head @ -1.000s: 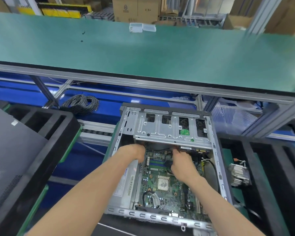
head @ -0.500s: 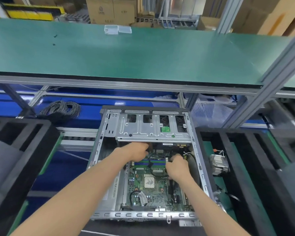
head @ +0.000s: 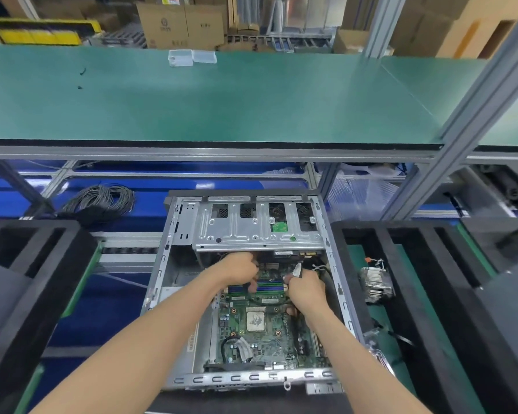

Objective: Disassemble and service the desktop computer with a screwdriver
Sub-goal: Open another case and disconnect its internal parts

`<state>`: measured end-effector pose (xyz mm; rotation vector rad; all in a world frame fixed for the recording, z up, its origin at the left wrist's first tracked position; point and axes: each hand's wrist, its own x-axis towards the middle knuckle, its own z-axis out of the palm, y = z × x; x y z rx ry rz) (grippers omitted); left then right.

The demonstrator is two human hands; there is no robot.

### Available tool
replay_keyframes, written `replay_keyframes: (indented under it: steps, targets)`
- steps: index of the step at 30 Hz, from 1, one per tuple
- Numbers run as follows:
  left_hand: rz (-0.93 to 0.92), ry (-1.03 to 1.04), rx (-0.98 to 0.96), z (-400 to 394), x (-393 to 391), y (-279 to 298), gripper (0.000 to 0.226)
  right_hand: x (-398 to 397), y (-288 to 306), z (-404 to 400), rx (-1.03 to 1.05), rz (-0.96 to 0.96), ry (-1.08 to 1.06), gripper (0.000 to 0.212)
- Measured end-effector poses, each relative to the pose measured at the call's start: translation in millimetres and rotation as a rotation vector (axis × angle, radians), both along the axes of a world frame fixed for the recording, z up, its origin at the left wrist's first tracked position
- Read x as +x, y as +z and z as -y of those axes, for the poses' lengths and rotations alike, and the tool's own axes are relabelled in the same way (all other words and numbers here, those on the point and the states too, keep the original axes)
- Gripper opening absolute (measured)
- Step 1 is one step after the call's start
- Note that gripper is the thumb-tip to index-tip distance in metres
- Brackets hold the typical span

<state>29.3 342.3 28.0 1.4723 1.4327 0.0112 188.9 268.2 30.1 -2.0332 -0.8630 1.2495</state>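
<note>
The opened desktop computer is seen in the lower centre of the frame, lying with its motherboard exposed and a metal drive cage across its upper part. Both hands are placed inside the case, just below the cage. The left hand is curled, its fingers bent down at the left end of the blue memory slots; whether something is pinched there cannot be told. The right hand is closed around a small white part at the right end of the slots. A heatsink is lying in the black foam tray at the right. A coil of cable is seen at the middle left, and a green worktable fills the upper half.
</note>
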Motion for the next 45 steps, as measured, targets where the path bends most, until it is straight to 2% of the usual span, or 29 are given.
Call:
replay_keyframes:
  steps: [2, 3, 7, 12, 15, 17, 21, 24, 26, 30, 33, 35, 36, 41, 45]
  targets:
    - [0.172, 0.159, -0.115, 5, -3, 5, 0.019, 1, -1, -1, 0.012, -0.028, -0.045, 0.025]
    - [0.192, 0.192, -0.132, 6, -6, 7, 0.020, 2, 0, -2, 0.015, -0.022, -0.047, 0.026]
    - [0.139, 0.205, -0.164, 8, -11, 18, 0.018, 2, 4, -4, 0.002, -0.035, -0.014, 0.032]
    - [0.176, 0.173, -0.175, 14, -4, 27, 0.020, -4, 13, 4, -0.058, -0.127, 0.202, 0.019]
    - [0.332, 0.190, -0.207, 20, 2, 31, 0.016, -2, 20, 10, 0.001, -0.106, 0.320, 0.024]
    - [0.407, 0.182, -0.211, 26, 8, 37, 0.025, -2, 25, 15, 0.046, -0.047, 0.417, 0.027]
    - [0.386, 0.091, -0.131, 37, 19, 51, 0.043, -3, 22, 27, 0.196, 0.214, 0.613, 0.016]
    - [0.394, 0.001, -0.097, 39, 24, 63, 0.019, 1, 24, 38, 0.373, 0.313, 0.601, 0.015]
    - [0.400, -0.030, -0.081, 38, 29, 73, 0.027, 3, 28, 43, 0.427, 0.328, 0.573, 0.008]
    - [0.408, -0.053, -0.052, 37, 50, 97, 0.025, 5, 37, 46, 0.459, 0.248, 0.398, 0.023]
    - [0.475, -0.074, -0.016, 33, 67, 117, 0.024, 11, 49, 49, 0.545, 0.240, 0.321, 0.007]
    - [0.559, -0.064, -0.009, 30, 83, 130, 0.027, 19, 58, 49, 0.569, 0.241, 0.274, 0.026]
    - [0.592, -0.055, 0.001, 29, 92, 135, 0.027, 25, 63, 48, 0.588, 0.264, 0.244, 0.033]
    - [0.714, 0.058, -0.007, 26, 142, 152, 0.019, 75, 85, 50, 0.592, 0.443, 0.140, 0.013]
    - [0.636, 0.030, -0.012, 36, 187, 144, 0.016, 124, 89, 67, 0.464, 0.711, 0.128, 0.012]
